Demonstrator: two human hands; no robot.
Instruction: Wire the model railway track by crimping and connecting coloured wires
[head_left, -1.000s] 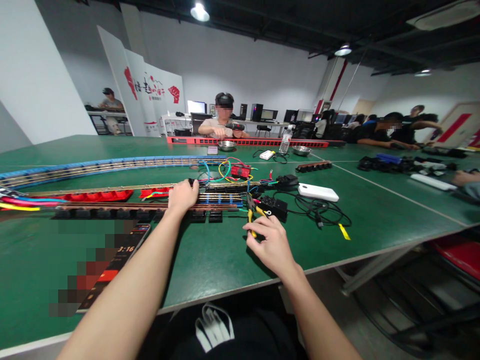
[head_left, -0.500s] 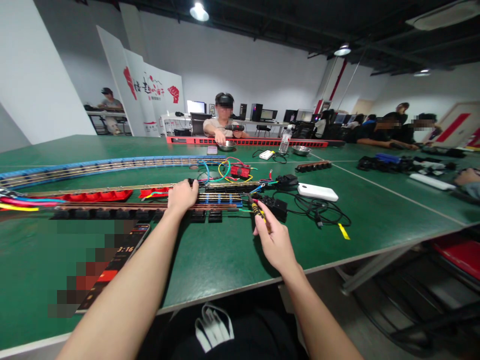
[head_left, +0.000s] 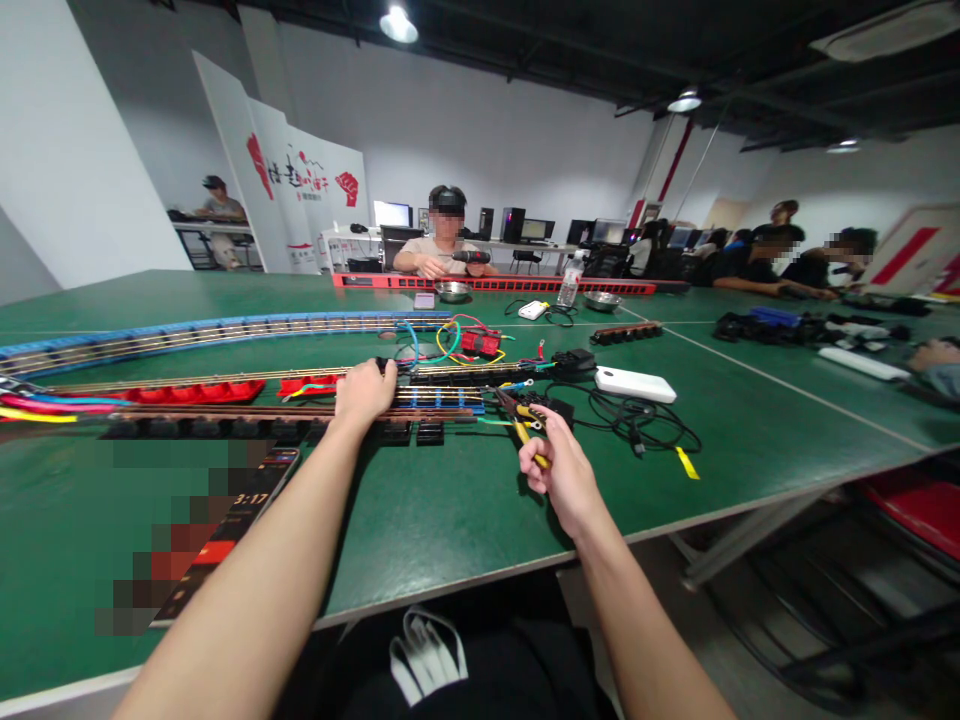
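Note:
My left hand (head_left: 365, 392) rests closed on the straight model rail track (head_left: 442, 396), pressing it down where coloured wires (head_left: 439, 345) meet it. My right hand (head_left: 564, 470) is closed round yellow-handled pliers (head_left: 519, 418), held just above the green table (head_left: 450, 500); their dark jaws point left towards the track's end and a green wire. A black box (head_left: 551, 408) with cables lies just behind the pliers.
A blue curved track (head_left: 187, 334) and red strips (head_left: 195, 392) lie to the left. A phone (head_left: 232, 525) sits by my left forearm. A white power bank (head_left: 636, 384), black cables (head_left: 637, 420) and a yellow tag (head_left: 688, 463) lie right. Other people work at the far side.
My right hand picked the pliers up off the table, lifted them and shifted slightly right, with the handles now spread. My left hand stayed on the track.

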